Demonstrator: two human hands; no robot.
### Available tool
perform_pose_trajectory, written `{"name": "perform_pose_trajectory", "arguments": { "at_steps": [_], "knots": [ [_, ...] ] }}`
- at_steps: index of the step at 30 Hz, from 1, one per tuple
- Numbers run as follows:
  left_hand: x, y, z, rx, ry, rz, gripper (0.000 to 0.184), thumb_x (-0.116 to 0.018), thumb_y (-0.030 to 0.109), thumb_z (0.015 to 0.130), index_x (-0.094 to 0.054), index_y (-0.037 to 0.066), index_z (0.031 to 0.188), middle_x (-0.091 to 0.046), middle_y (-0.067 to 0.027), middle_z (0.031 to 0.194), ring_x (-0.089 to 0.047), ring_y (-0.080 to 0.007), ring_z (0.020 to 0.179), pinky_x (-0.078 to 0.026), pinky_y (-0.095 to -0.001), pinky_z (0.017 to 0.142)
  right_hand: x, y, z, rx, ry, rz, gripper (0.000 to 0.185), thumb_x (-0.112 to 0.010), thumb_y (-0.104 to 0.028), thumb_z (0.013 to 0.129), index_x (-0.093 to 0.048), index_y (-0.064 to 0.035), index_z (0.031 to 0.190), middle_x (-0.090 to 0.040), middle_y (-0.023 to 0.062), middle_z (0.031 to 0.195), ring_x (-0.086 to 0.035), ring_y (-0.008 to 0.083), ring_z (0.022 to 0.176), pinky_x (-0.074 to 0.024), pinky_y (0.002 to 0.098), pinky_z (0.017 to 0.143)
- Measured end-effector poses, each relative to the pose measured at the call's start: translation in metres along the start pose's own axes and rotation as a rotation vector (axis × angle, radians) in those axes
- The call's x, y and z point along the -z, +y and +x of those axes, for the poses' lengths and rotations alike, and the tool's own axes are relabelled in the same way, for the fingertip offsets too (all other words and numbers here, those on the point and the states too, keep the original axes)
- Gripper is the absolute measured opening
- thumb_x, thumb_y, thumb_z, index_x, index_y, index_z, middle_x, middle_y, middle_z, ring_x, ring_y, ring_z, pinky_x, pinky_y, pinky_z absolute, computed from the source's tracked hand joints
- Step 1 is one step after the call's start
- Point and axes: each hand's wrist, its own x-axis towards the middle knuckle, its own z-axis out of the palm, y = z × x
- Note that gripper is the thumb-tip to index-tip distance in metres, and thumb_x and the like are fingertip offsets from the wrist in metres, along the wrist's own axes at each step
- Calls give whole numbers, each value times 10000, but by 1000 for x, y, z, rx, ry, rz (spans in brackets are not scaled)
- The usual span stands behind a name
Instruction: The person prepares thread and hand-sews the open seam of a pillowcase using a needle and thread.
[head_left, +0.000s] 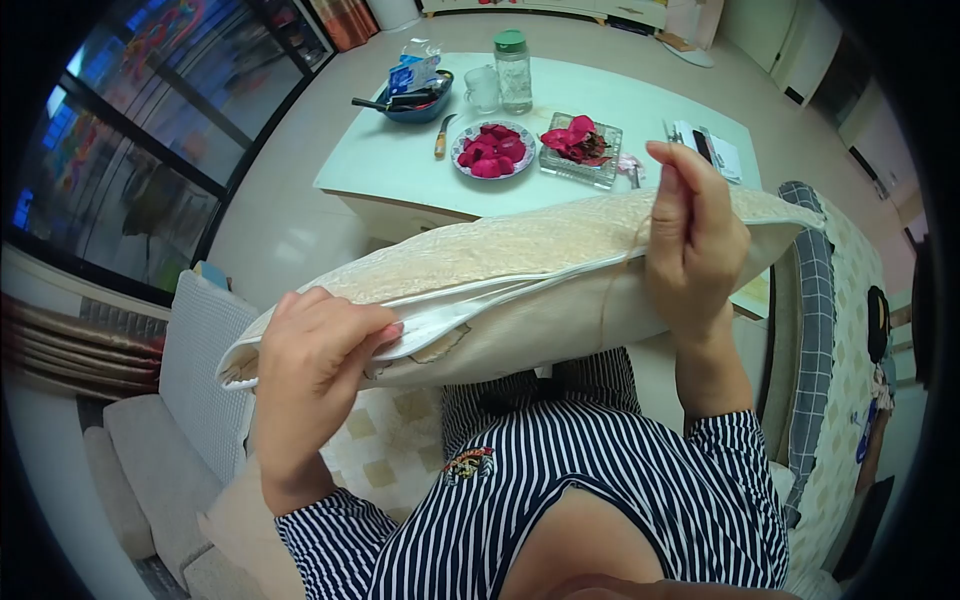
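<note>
Above my lap [607, 378], left fingers [368, 319] grip the zipped cushion [480, 250]; right fingers [692, 172], pinched together, seem to draw thread [605, 303]; pulling wants steadiness.

Dark-framed glass doors [105, 200] stand left of a pale table [385, 150] on glossy floor [268, 225].

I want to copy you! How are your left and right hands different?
The left hand curls over the cushion's near edge; the right hand is farther up the picture. The left hand's thumb is at the white opening; the right hand's thumb and forefinger have tips close together. Both are bare.
</note>
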Motion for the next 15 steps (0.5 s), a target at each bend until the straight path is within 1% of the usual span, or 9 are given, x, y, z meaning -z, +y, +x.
{"name": "perform_pose_trajectory", "arguments": {
  "at_steps": [2, 3, 5, 6, 9, 10, 11, 13, 15],
  "knots": [
    [10, -6, -6, 69, -115, -175, 110, -731, 5, 804, -691, 27, 903, -737, -98, 935, -676, -279, 891, -516, -388, 788, 1, -2, -1, -4, 6, -3, 177, -676, 12, 968, -681, 30, 1144, -774, 152, 981, -750, 217, 749, -577, 298, 659],
    [9, -3, -8, 77, -116, -170, 110, -731, 5, 804, -691, 27, 903, -737, -98, 935, -676, -279, 891, -516, -388, 788, 0, -2, -2, -6, 6, -2, 177, -674, 13, 971, -678, 33, 1147, -775, 153, 988, -751, 215, 755, -577, 296, 664],
    [5, 7, -8, -56, -8, -56, 112, -731, -2, 799, -679, 14, 897, -741, -129, 1030, -710, -313, 986, -576, -420, 819, -1, -3, -2, -10, 6, -1, 179, -670, 15, 976, -672, 39, 1153, -776, 154, 1001, -752, 211, 767, -576, 292, 676],
    [5, 8, -7, -64, -23, 29, 108, -723, 12, 808, -675, 19, 905, -733, -148, 1077, -718, -330, 1012, -582, -433, 870, -2, -3, -3, -3, 7, -1, 181, -668, 16, 976, -670, 42, 1155, -776, 155, 1002, -750, 212, 766, -575, 292, 676],
    [3, -2, -9, 13, 18, 153, 105, -706, 7, 816, -667, 22, 912, -734, -151, 1074, -721, -334, 987, -582, -414, 857, 0, -6, -3, 34, 0, 0, 182, -660, 29, 976, -662, 51, 1157, -773, 158, 1012, -740, 207, 754, -571, 288, 680],
    [3, -12, -10, -24, 80, 291, 108, -691, 11, 812, -668, 29, 916, -735, -148, 1048, -718, -327, 934, -578, -405, 806, 2, -9, -4, 31, -11, -1, 182, -654, 35, 979, -658, 57, 1159, -771, 158, 1016, -734, 199, 748, -568, 283, 682],
    [3, -16, -8, -19, 80, 293, 108, -691, 11, 812, -668, 29, 916, -735, -148, 1048, -718, -327, 934, -578, -405, 806, 4, -10, -5, 29, -21, -2, 181, -648, 41, 981, -655, 63, 1160, -768, 158, 1021, -727, 192, 742, -564, 278, 683],
    [3, -22, -7, 141, 67, 384, 96, -670, 29, 816, -679, 30, 912, -733, -142, 980, -703, -316, 852, -560, -407, 750, 7, -11, -7, 30, -26, 8, 179, -641, 46, 984, -651, 69, 1162, -767, 160, 1029, -722, 185, 745, -562, 273, 687],
    [2, -29, -8, 136, 48, 438, 93, -653, 56, 836, -692, 32, 917, -728, -127, 917, -686, -311, 794, -543, -416, 723, 10, -11, -9, 27, -29, 18, 178, -634, 52, 987, -647, 75, 1163, -765, 163, 1036, -718, 178, 748, -559, 267, 691]
  ]
}}
